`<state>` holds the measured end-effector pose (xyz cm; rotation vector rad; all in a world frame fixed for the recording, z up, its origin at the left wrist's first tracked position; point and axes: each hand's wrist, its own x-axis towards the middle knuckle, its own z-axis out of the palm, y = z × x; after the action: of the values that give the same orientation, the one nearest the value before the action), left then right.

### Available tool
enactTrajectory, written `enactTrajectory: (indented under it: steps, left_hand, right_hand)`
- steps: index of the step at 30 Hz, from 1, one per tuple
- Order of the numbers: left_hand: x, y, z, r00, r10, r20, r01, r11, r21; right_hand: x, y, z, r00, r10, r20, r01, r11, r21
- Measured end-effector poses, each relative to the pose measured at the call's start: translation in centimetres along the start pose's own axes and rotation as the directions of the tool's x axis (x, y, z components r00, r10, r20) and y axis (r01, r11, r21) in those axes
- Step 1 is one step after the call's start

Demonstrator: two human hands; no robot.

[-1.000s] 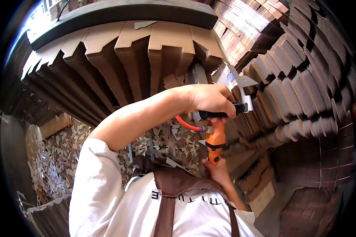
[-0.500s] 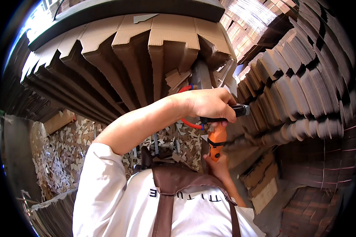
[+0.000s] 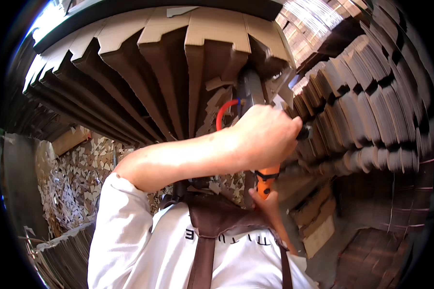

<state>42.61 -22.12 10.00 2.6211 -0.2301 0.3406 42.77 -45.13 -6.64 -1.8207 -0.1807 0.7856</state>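
Observation:
An orange power tool (image 3: pixel 265 185) with a grey metal bar (image 3: pixel 251 89) is in both my hands. The bar reaches forward into a gap under the notched edge of a thick stack of die-cut cardboard (image 3: pixel 214 31). My left hand (image 3: pixel 270 135) is closed over the tool's black side handle (image 3: pixel 304 132), and its back hides most of the grip. At the rear end of the orange body, my right hand (image 3: pixel 266 202) is wrapped round it, thumb showing. A red hose (image 3: pixel 221 114) curves beside the bar. Torn cardboard pieces (image 3: pixel 219 91) hang next to it.
Tall stacks of cut cardboard (image 3: pixel 371 108) stand close on the right. Cardboard scraps (image 3: pixel 89 178) cover the floor at the left. A dark beam (image 3: pixel 144 19) lies across the top of the stack ahead. Bundled cardboard (image 3: pixel 371 257) sits at the lower right.
My left hand has turned over the handle, its back now facing up and hiding more of the tool. The left forearm has come closer to me, and the cardboard stack appears slightly higher in view.

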Motion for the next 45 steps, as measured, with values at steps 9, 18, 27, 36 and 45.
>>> enactTrajectory:
  steps: [9,18,27,36,45]
  left_hand:
    - [0.2,-1.5,-0.8,1.000,0.002,-0.030,-0.005,0.992,-0.128]
    - [-0.3,-2.2,-0.5,0.998,0.019,-0.062,-0.035,0.964,-0.265]
    - [-0.8,-2.9,-0.2,0.998,-0.005,-0.061,-0.013,0.955,-0.298]
    - [-1.0,-2.5,2.8,0.997,-0.042,-0.071,0.020,0.956,-0.293]
    - [-3.0,-2.1,2.6,0.993,0.074,-0.090,-0.104,0.910,-0.401]
  right_hand:
    - [0.1,-2.9,1.0,0.995,0.095,0.004,-0.095,0.995,-0.011]
    - [-0.2,-1.0,0.3,1.000,0.026,0.006,-0.026,0.999,-0.045]
    - [0.1,-0.3,0.7,0.989,-0.141,-0.031,0.135,0.979,-0.152]
    - [-0.1,0.5,0.0,0.993,0.026,0.117,-0.027,1.000,0.007]
    - [-3.1,3.0,1.7,0.999,0.010,-0.050,-0.011,1.000,-0.019]
